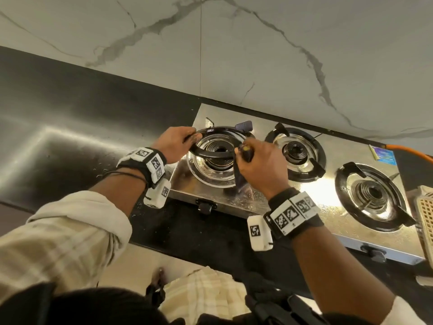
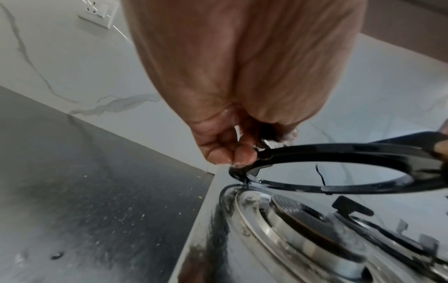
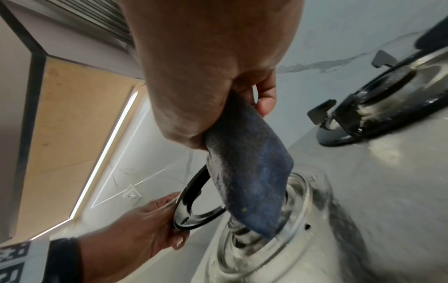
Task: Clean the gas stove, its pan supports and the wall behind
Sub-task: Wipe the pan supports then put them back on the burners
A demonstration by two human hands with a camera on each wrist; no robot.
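Black ring pan support (image 1: 210, 146), lifted clear above the left burner (image 1: 219, 156) of the steel gas stove (image 1: 316, 195); left hand (image 1: 174, 145) pinches its rim, right hand (image 1: 261, 166) grips a blue scouring pad (image 3: 249, 172) against the opposite rim.

The head camera looked steeply down on the stove (image 1: 276, 195) and wall (image 1: 257, 55). Each wrist camera sat close behind its own hand, low over the steel top. All three shared the lifted ring (image 1: 218, 146) (image 2: 339, 168) (image 3: 191, 208).
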